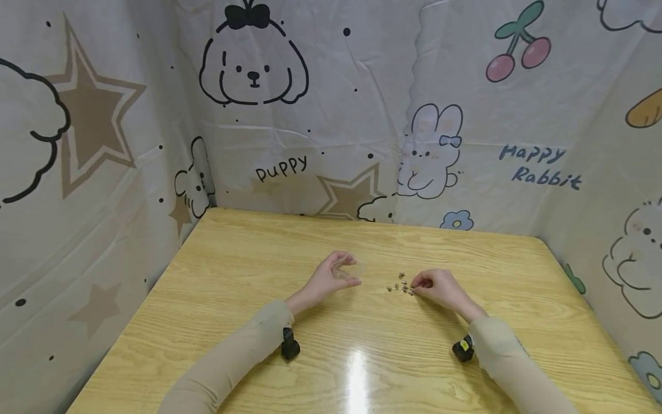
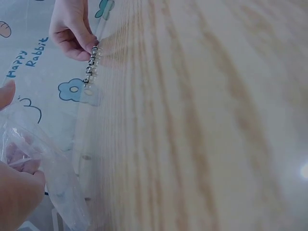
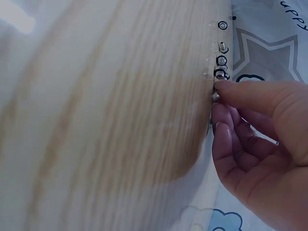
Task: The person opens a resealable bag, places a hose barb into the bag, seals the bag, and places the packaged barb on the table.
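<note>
My left hand holds a clear plastic bag above the table, thumb and fingers curled at its mouth. In the head view the bag shows only as a faint transparent shape between the fingers. Right of it, a loose cluster of several small shiny metal pieces lies on the wood; they look ring-like, but their exact kind is too small to tell. At the cluster's right edge my right hand pinches one of these pieces between thumb and forefinger, mostly hidden by the fingertips.
The pieces lie on a light wood-grain table with a bright glare spot near its front. A printed cloth with cartoon drawings hangs behind it and along both sides. Each wrist wears a small black camera.
</note>
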Action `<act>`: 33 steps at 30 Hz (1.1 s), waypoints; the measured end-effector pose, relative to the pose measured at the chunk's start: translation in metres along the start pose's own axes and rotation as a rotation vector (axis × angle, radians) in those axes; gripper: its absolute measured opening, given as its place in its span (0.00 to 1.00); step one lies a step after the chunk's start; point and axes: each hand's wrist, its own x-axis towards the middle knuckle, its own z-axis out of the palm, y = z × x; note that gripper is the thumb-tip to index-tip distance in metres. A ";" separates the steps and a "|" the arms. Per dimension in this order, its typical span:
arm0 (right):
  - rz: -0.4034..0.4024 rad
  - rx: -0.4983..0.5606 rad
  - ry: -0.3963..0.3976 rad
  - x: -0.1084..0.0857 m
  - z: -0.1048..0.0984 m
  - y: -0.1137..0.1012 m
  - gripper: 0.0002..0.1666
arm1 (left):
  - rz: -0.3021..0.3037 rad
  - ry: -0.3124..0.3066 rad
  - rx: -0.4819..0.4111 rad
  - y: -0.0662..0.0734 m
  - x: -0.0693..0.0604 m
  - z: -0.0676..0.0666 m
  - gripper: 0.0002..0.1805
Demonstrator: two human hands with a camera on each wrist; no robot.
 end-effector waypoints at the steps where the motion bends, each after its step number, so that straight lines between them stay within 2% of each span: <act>1: -0.004 -0.008 0.002 0.000 0.000 0.000 0.03 | 0.000 -0.001 0.001 0.000 0.000 0.000 0.32; 6: 0.015 -0.017 0.006 -0.001 0.001 -0.002 0.03 | -0.005 -0.001 0.014 -0.002 0.000 -0.001 0.33; 10: 0.071 0.021 0.003 0.000 -0.001 -0.006 0.04 | -0.010 -0.004 0.013 -0.003 0.000 -0.001 0.33; 13: 0.070 0.050 0.012 0.002 -0.004 -0.010 0.05 | 0.000 -0.007 0.008 -0.002 -0.001 -0.001 0.33; 14: 0.057 0.051 0.019 0.003 -0.005 -0.012 0.05 | -0.001 -0.008 0.001 0.002 -0.003 -0.001 0.32; 19: 0.019 0.064 0.039 0.009 -0.011 -0.027 0.06 | -0.003 -0.008 -0.010 0.004 -0.002 0.001 0.33; 21: 0.007 0.070 0.043 0.011 -0.013 -0.036 0.05 | -0.006 -0.010 -0.013 0.000 0.001 0.001 0.33; 33: -0.156 0.131 0.088 0.029 -0.015 -0.088 0.04 | -0.027 -0.015 0.018 0.000 0.003 0.003 0.33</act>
